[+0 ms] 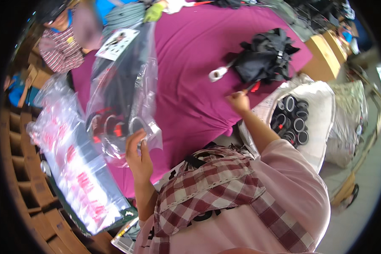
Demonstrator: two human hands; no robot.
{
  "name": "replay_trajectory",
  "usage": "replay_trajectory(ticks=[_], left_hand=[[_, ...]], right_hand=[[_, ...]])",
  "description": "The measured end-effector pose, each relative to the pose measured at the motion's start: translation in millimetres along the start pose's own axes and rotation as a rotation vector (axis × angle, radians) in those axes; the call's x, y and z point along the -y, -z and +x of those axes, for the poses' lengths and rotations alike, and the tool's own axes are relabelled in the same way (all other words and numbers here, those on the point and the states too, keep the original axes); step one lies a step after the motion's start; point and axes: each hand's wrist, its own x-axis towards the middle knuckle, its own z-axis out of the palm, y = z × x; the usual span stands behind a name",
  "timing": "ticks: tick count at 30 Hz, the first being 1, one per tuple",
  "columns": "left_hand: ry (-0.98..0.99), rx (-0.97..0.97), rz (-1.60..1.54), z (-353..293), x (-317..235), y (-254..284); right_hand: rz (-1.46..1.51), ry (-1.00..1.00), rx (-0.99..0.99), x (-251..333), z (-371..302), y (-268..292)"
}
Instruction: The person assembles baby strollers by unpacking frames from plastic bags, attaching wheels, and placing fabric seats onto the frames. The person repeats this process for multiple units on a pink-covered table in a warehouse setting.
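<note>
Fingers [135, 136] of the left hand [139, 158] look closed on the near end of the clear bag [144, 78], which lies along the tabletop's [186, 46] left edge. From my remote seat I judge it slippery and floppy, firmer at the rings [110, 125] inside — I'd take it there, gathering the film. I cannot tell whether the curled right hand [239, 102] grips anything; it sits just beside the black bundle [262, 59] near the right edge. A printed card [117, 44] on the bag's far part is in the way — so, perhaps, is the co-worker [61, 48] by the far left corner.
</note>
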Motion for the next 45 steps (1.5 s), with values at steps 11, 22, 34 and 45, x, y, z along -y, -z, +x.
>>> replay_trajectory(ticks=[11,22,34,45], left_hand=[[-0.575,0.338,-0.026,118.7,-107.6,-122.6],[-0.391,0.671,0.447,236.4,-95.7,-332.1],[-0.430,0.454,0.226,194.6,-32.8,-355.8],[-0.531,0.619,0.433,207.7,-35.0,-360.5]], right_hand=[[-0.047,0.810,-0.210,134.2,-24.2,198.7],[-0.479,0.795,0.916,122.6,52.6,144.1],[-0.438,0.780,0.954,71.0,29.8,57.0],[-0.540,0.645,0.738,87.5,25.4,75.9]])
